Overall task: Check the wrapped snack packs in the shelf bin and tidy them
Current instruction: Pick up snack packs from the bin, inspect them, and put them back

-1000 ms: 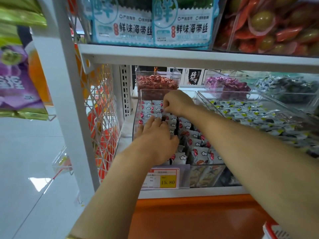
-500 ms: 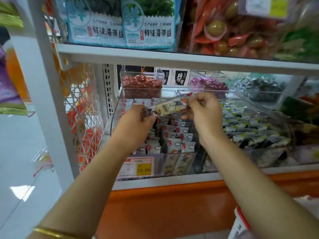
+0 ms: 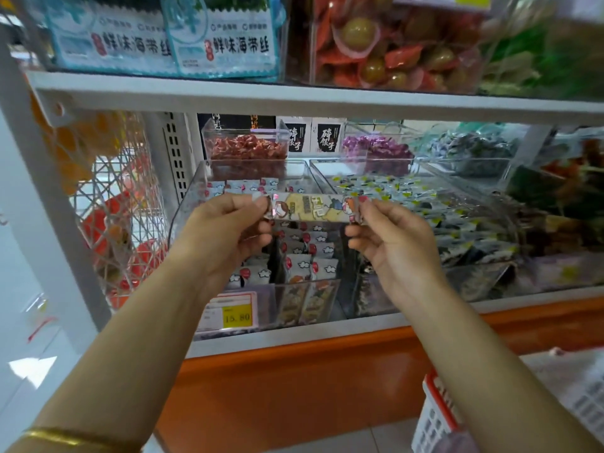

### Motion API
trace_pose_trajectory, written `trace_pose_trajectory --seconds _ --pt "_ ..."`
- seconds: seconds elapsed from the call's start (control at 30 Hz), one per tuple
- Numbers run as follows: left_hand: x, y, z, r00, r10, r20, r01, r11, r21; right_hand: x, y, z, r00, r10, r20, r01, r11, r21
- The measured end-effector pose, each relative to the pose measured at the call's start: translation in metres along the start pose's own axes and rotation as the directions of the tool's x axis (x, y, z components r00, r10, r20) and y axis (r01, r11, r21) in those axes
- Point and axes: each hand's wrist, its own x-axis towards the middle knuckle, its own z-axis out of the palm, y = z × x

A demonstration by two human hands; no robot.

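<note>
Over the bin (image 3: 185,209) we've got one pack (image 3: 313,209) held level, clear of the rest. The left hand (image 3: 225,223) has its fingers pinching the left end, and the right hand (image 3: 392,238) has its fingers pinching the right end. Under it we see packs (image 3: 307,259) standing in rows inside, price tag (image 3: 233,310) at the bin's front.

Snack pack (image 3: 313,207) was glossy printed plastic film, ends crimped w/ shine. Shelf bin (image 3: 188,207): clear hard plastic, smooth, reflective walls. Packs in bin (image 3: 313,253): same glossy film. Shelf edge (image 3: 294,96) looked like white painted metal, smooth, fairly matt. Side mesh (image 3: 124,204): white coated wire. Price tag (image 3: 233,310) was paper behind clear plastic. Base panel (image 3: 294,387): orange, smooth, semi-gloss. Bracelet (image 3: 58,434) was gold-coloured metal, polished. Basket (image 3: 438,416): white & red perforated plastic. Floor (image 3: 29,354) was glossy tile w/ glare.
</note>
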Motion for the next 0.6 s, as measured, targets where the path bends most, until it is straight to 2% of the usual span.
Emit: trace_pose_trajectory --seconds 0.1,0.2,0.33,0.5,0.6 --pt "0.000 0.003 0.002 0.997 -0.079 0.020 0.081 0.980 -0.182 0.002 -0.001 0.001 0.995 0.091 0.051 -0.098 0.982 0.160" --pt "-0.001 0.003 0.002 0.993 -0.108 0.051 0.118 0.958 -0.260 0.004 0.000 0.000 0.996 0.082 0.045 -0.088 0.984 0.156" --pt "-0.002 0.003 -0.002 0.996 -0.054 0.066 0.061 0.993 -0.101 0.006 0.005 -0.005 0.993 -0.114 0.006 0.114 0.983 -0.142" --pt "-0.006 0.000 -0.002 0.994 0.022 0.107 -0.038 0.988 0.150 0.005 0.008 -0.002 0.979 -0.193 0.071 0.205 0.939 -0.277" --pt "-0.007 0.001 -0.005 0.995 0.049 0.090 -0.065 0.979 0.193 0.005 0.010 0.000 0.976 -0.183 0.120 0.213 0.919 -0.331"
